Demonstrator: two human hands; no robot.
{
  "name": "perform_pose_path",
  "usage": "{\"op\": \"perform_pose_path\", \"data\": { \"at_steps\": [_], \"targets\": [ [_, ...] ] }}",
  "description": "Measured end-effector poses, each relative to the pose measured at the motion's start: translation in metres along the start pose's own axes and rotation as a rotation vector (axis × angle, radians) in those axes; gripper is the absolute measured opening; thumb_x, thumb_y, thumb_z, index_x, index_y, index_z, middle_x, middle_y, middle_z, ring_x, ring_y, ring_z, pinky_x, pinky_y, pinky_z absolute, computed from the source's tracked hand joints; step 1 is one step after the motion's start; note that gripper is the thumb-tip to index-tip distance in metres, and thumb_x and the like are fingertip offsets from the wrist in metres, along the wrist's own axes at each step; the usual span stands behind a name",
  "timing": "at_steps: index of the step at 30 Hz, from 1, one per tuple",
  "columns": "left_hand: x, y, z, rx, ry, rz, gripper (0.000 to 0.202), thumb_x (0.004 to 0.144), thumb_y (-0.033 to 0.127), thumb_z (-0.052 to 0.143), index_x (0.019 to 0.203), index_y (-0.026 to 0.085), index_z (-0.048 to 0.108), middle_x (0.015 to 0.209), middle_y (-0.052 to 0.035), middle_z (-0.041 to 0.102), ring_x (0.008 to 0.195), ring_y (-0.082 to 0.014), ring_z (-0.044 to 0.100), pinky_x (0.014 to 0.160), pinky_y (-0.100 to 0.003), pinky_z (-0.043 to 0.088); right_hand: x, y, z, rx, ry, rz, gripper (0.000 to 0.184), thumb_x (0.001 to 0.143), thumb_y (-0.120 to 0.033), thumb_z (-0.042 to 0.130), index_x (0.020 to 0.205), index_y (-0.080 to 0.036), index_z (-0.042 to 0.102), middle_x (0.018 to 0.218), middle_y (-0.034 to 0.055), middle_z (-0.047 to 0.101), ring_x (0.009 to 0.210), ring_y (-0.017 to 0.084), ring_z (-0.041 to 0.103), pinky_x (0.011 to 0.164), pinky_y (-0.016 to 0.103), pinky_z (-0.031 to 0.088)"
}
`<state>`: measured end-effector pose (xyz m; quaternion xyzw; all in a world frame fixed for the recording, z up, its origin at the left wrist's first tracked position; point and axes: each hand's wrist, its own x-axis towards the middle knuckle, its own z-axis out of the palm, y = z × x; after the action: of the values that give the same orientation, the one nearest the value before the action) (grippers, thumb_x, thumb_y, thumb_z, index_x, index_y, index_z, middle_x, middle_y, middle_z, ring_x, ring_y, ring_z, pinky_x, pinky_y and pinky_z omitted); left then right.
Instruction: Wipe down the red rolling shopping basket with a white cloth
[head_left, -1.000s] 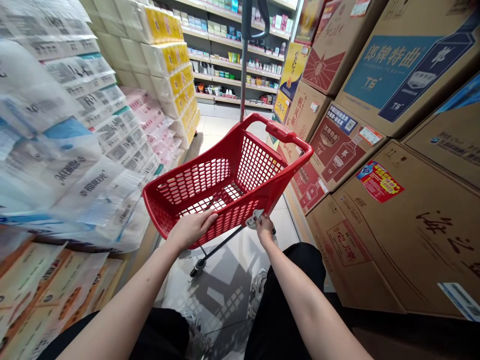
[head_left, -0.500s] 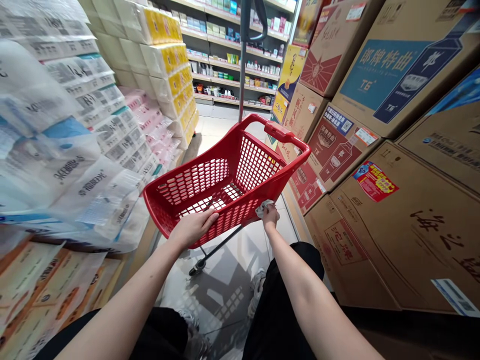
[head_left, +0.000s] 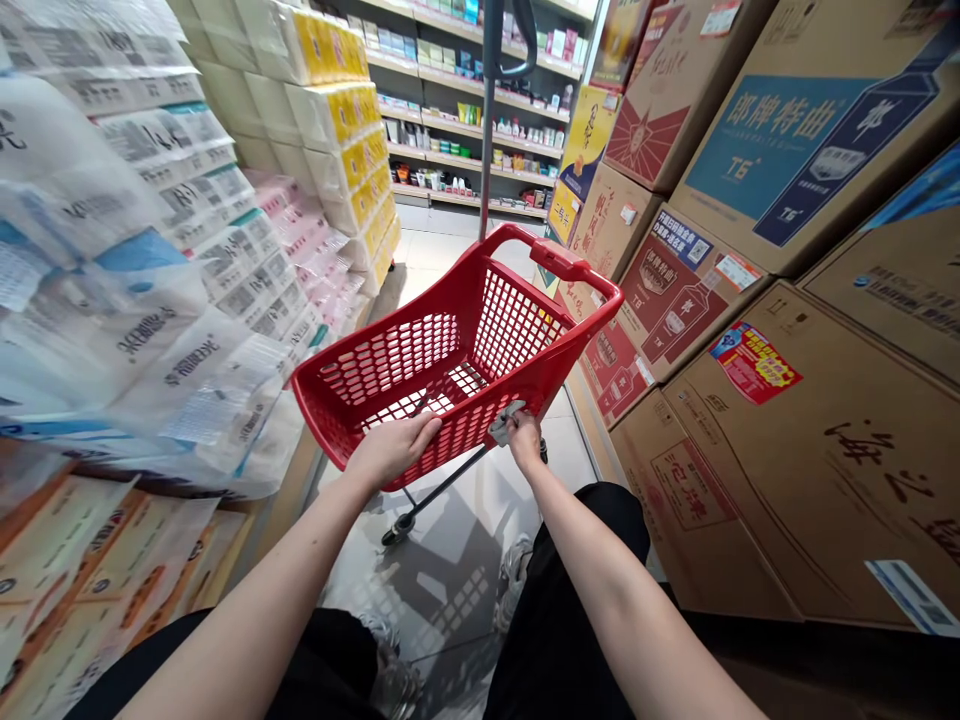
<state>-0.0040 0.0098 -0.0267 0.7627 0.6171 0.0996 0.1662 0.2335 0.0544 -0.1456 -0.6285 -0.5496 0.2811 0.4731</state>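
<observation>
A red plastic shopping cart (head_left: 450,352) with perforated basket walls stands in front of me on thin metal legs with casters. My left hand (head_left: 394,450) is closed over the rim of its near side, thumb on top and fingers out of sight. My right hand (head_left: 523,437) pinches a crumpled greyish-white cloth (head_left: 504,424) and presses it against the outside of the near wall, towards the handle end. The basket's red handle (head_left: 561,262) rises at the far right. Inside the basket, the floor shows through the grid bottom.
Plastic-wrapped tissue packs (head_left: 217,215) are stacked on the left, with orange-and-cream packages (head_left: 82,570) below. Printed cardboard cartons (head_left: 750,440) pile up close on the right. A grey pole (head_left: 487,130) stands behind the cart, before stocked shelves (head_left: 442,120). My shoes (head_left: 514,575) are on pale floor tiles.
My right hand has slid the cloth leftwards along the cart's near wall. My left hand keeps its hold on the rim, and the view has shifted slightly.
</observation>
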Motion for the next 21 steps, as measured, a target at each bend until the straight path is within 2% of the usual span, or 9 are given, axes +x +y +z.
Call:
{"op": "perform_pose_path", "data": {
  "at_steps": [2,4,9,12,15,18,21],
  "targets": [
    [0.001,-0.003,0.001,-0.011,-0.007,0.001,0.048,0.088,0.058,0.025,0.105,0.029,0.060,0.097,-0.0029,0.071,0.092,-0.0224,0.064,0.076,-0.028,0.044,-0.002,-0.001,-0.004,-0.048,-0.062,-0.029,0.011,0.073,-0.024,0.052,0.071,-0.019,0.062,0.070,0.0006,0.060,0.067,0.014,0.052,0.067,0.024,0.040],
    [0.003,-0.006,0.004,-0.017,-0.014,0.005,0.052,0.089,0.058,0.020,0.106,0.028,0.059,0.101,-0.0036,0.070,0.095,-0.0226,0.063,0.079,-0.030,0.044,-0.007,-0.003,-0.005,-0.090,-0.063,-0.061,0.015,0.077,-0.026,0.051,0.078,-0.019,0.064,0.072,0.0007,0.063,0.067,0.014,0.054,0.067,0.023,0.040],
    [0.007,-0.012,0.010,-0.097,-0.018,-0.014,0.062,0.090,0.059,0.012,0.109,0.026,0.060,0.120,-0.0054,0.064,0.111,-0.0239,0.057,0.091,-0.033,0.041,-0.023,-0.017,0.021,-0.045,-0.032,-0.011,0.020,0.078,-0.027,0.052,0.089,-0.020,0.067,0.080,0.0024,0.068,0.071,0.016,0.059,0.069,0.023,0.042],
    [0.006,-0.012,0.008,-0.206,0.000,-0.033,0.063,0.090,0.059,0.010,0.113,0.028,0.059,0.123,-0.0026,0.062,0.112,-0.0229,0.056,0.093,-0.033,0.040,-0.035,-0.025,0.037,-0.015,-0.149,-0.009,0.018,0.077,-0.026,0.054,0.087,-0.021,0.068,0.076,0.0012,0.068,0.069,0.016,0.059,0.066,0.023,0.042],
    [0.005,-0.011,0.004,-0.298,0.024,-0.063,0.064,0.090,0.060,0.009,0.113,0.030,0.060,0.118,-0.0007,0.064,0.110,-0.0230,0.057,0.093,-0.035,0.040,-0.046,-0.035,0.038,0.009,-0.226,-0.084,0.016,0.079,-0.028,0.054,0.084,-0.022,0.067,0.073,-0.0006,0.067,0.067,0.015,0.058,0.065,0.022,0.041],
    [0.004,-0.006,0.004,-0.446,0.103,-0.073,0.068,0.090,0.060,0.008,0.117,0.025,0.059,0.112,-0.0050,0.067,0.107,-0.0232,0.059,0.092,-0.037,0.041,-0.052,-0.053,0.028,0.026,-0.112,-0.120,0.017,0.083,-0.031,0.051,0.089,-0.022,0.064,0.079,-0.0004,0.066,0.071,0.015,0.057,0.068,0.022,0.041],
    [0.000,-0.002,0.003,-0.658,0.244,-0.048,0.073,0.090,0.057,0.004,0.124,0.014,0.053,0.112,-0.0113,0.066,0.102,-0.0217,0.061,0.091,-0.037,0.044,-0.055,-0.071,0.021,0.057,-0.052,-0.165,0.019,0.085,-0.033,0.051,0.098,-0.022,0.060,0.088,0.0003,0.065,0.078,0.016,0.058,0.073,0.023,0.042]
  ]
}}
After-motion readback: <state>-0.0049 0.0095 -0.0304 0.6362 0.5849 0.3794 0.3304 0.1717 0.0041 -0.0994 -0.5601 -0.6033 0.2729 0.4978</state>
